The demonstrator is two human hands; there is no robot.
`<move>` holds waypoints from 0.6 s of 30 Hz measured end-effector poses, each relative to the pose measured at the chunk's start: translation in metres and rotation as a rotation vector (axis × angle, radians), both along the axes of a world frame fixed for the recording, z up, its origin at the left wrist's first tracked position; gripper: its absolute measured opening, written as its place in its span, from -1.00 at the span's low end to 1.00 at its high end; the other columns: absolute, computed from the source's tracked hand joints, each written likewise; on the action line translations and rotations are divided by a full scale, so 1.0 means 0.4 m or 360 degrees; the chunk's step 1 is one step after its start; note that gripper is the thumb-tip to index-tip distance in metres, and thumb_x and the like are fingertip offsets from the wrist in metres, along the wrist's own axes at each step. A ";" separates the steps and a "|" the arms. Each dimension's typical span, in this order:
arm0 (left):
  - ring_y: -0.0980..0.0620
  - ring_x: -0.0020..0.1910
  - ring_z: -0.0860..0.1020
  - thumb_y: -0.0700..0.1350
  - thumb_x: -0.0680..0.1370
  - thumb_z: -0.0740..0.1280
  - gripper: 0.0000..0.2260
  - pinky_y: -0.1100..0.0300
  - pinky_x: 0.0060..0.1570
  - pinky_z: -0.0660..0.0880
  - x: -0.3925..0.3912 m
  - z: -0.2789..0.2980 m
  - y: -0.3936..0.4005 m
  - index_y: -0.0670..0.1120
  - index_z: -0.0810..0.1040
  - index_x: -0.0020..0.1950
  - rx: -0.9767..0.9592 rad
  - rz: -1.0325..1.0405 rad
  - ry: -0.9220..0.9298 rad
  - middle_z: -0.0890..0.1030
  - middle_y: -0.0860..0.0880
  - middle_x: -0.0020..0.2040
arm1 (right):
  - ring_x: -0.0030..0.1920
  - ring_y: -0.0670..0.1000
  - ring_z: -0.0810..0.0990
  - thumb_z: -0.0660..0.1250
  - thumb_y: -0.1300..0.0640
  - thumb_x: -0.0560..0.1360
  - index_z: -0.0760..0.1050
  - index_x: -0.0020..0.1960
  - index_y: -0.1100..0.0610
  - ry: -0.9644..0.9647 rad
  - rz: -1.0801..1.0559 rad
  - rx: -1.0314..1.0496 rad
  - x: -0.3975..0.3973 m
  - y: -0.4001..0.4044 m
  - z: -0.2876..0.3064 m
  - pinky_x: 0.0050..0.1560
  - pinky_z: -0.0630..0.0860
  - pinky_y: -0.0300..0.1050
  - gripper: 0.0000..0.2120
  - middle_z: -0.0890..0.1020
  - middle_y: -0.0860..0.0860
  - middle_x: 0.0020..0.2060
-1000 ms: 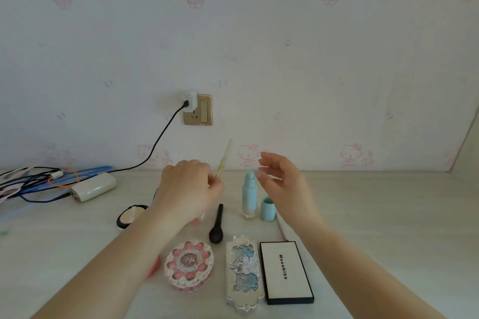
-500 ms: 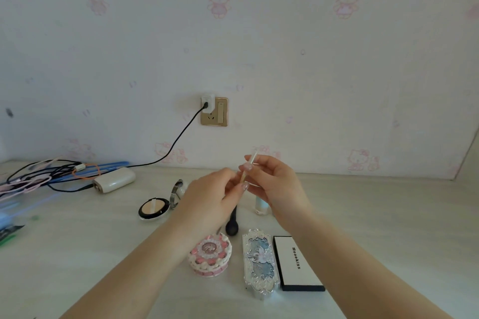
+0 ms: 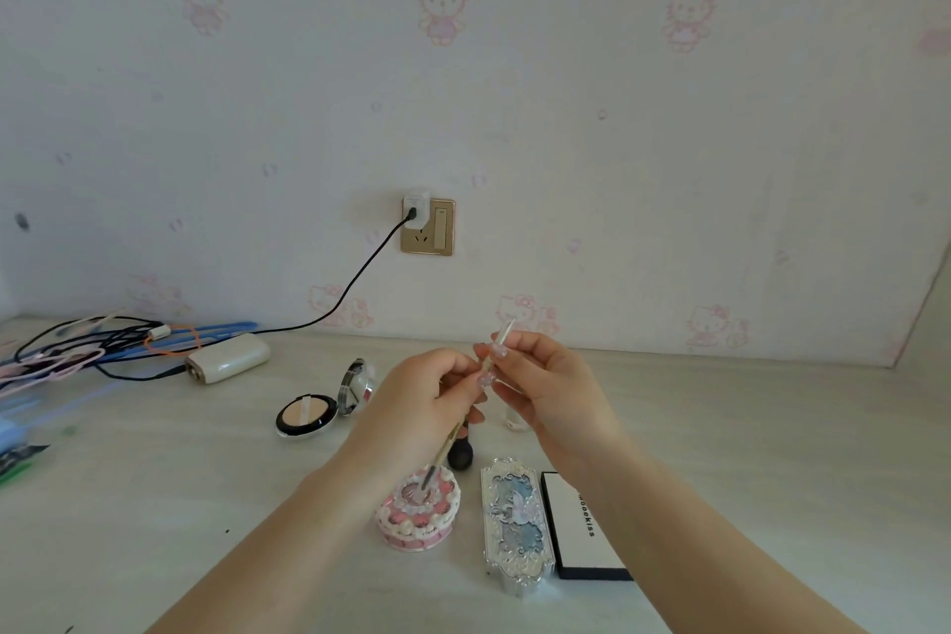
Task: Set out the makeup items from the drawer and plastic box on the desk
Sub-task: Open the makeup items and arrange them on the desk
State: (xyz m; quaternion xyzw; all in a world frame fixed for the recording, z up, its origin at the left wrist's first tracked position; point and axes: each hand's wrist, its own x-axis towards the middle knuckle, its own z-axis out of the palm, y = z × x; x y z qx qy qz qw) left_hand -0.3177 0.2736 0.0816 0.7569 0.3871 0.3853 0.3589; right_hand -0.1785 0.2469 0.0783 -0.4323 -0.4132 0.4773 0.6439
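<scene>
Both hands pinch the slim brush [image 3: 465, 414]: right hand [image 3: 545, 381] at its upper end, left hand [image 3: 417, 407] mid-shaft, bristles apparently slanting down-left below the left fingers.

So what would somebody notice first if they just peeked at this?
Probably the two hands, left hand and right hand, holding a thin pale makeup stick together over the middle of the desk. Then the round pink cake-shaped case just below them, beside the ornate silver-blue palette.
</scene>
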 end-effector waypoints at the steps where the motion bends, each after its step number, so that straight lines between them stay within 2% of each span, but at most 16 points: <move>1: 0.22 -0.35 0.63 -0.10 0.57 0.31 -0.90 0.25 -0.26 0.60 0.001 0.001 0.000 0.05 0.54 -0.15 0.0001 -0.0003 -0.0002 0.64 0.06 -0.25 | -0.07 -0.02 0.62 0.36 0.23 0.48 0.51 -0.01 0.17 -0.0003 0.0003 -0.0004 0.001 -0.001 0.000 0.26 0.46 -0.02 -0.91 0.71 -0.01 -0.14; 11: 0.26 -0.42 0.59 -0.12 0.58 0.29 -0.91 0.39 -0.40 0.51 0.007 0.023 -0.012 -0.04 0.55 -0.11 -0.0048 -0.0076 -0.0004 0.64 0.03 -0.27 | -0.11 -0.06 0.62 0.32 0.24 0.50 0.50 -0.10 0.14 0.0030 0.0018 -0.0001 0.014 -0.010 0.022 0.18 0.47 -0.08 -0.97 0.71 -0.04 -0.18; 15: 0.22 -0.40 0.60 -0.17 0.57 0.29 -0.91 0.36 -0.40 0.50 -0.006 -0.015 -0.022 -0.10 0.55 -0.12 -0.0214 -0.0133 0.0041 0.63 -0.01 -0.28 | -0.21 -0.16 0.64 0.28 0.25 0.53 0.51 -0.13 0.07 0.0411 -0.0253 0.0094 0.097 -0.008 0.077 -0.03 0.49 -0.20 -0.88 0.71 -0.10 -0.26; 18: 0.17 -0.36 0.62 -0.18 0.57 0.29 -0.91 0.31 -0.36 0.54 -0.011 -0.031 -0.017 -0.13 0.58 -0.06 -0.0305 -0.0072 -0.0085 0.64 -0.05 -0.24 | -0.14 -0.15 0.62 0.30 0.22 0.53 0.53 -0.12 0.06 0.0321 -0.0331 0.0092 0.157 -0.026 0.094 0.04 0.49 -0.20 -0.90 0.71 -0.12 -0.24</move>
